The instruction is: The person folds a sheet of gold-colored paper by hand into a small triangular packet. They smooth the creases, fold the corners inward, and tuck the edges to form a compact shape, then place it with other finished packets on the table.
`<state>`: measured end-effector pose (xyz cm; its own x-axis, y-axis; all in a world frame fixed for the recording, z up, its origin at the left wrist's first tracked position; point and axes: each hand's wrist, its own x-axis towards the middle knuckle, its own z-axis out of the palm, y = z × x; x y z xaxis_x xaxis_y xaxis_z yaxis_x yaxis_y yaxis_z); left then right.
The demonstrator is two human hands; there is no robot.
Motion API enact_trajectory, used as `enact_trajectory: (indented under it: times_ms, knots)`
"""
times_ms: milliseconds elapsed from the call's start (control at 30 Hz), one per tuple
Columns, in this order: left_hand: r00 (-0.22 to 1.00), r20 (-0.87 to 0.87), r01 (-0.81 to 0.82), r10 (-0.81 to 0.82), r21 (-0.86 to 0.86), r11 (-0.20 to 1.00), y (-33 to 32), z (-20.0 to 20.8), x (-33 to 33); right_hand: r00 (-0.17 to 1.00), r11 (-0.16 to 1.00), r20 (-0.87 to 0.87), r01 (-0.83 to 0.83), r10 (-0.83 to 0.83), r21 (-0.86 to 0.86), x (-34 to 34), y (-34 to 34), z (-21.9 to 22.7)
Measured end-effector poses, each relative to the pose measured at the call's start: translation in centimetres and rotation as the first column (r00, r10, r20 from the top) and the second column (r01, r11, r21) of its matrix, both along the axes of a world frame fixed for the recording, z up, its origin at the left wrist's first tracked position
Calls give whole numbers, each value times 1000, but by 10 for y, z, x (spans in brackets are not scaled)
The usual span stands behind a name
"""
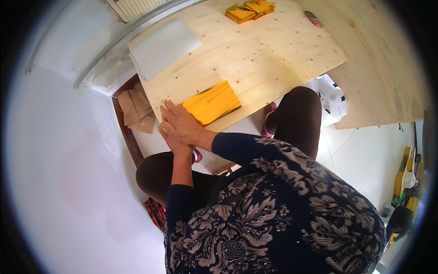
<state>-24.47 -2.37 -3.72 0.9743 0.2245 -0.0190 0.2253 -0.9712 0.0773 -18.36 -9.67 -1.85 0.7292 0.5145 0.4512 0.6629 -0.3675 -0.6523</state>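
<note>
A flat, rectangular, bright yellow-orange folded piece of paper-like material (211, 103) lies on the pale, knotty plywood table (273, 59), near its front edge; whether it encloses anything cannot be told. At its left end are the person's two bare hands. The right hand (184, 123) lies across the left hand (170, 137), its fingers fairly straight and spread only slightly, with no object visible in its grasp. The left hand is largely covered, so how far its fingers are bent, or whether they hold something, cannot be told.

Beyond the table's front right side, by the person's knee, stands a white plastic bag with dark markings (336, 101); its contents are too unclear to identify. Below the table's left edge, brown paper or cardboard pieces (137, 107) lie heaped beside a dark reddish-brown wooden frame (125, 132).

At the table's far side sit stacked yellow-orange folded pieces (241, 14), in two adjoining bundles. A small red mobile phone (313, 19) lies to their right, and flat white sheets (165, 48) cover the far left corner.
</note>
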Motion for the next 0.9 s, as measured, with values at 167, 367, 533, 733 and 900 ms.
enact_trajectory:
  times_ms: [167,367,533,733,900]
  knots:
    - [993,113,-38,40,-24,999,-1,-5,4,996,992,15,-81,83,-100,13,-27,-20]
    - [988,136,-60,74,-103,993,-8,2,5,974,832,222,162,-47,-531,22,-102,-17]
    - [990,103,-83,92,-81,993,-7,10,4,965,774,253,209,-65,-598,26,-157,-9]
    - [929,357,211,-95,-299,931,-83,20,34,963,805,268,182,-30,-564,30,-167,-17]
    - [912,363,355,-194,-458,815,-131,0,57,965,826,263,148,0,-544,32,-170,-19]
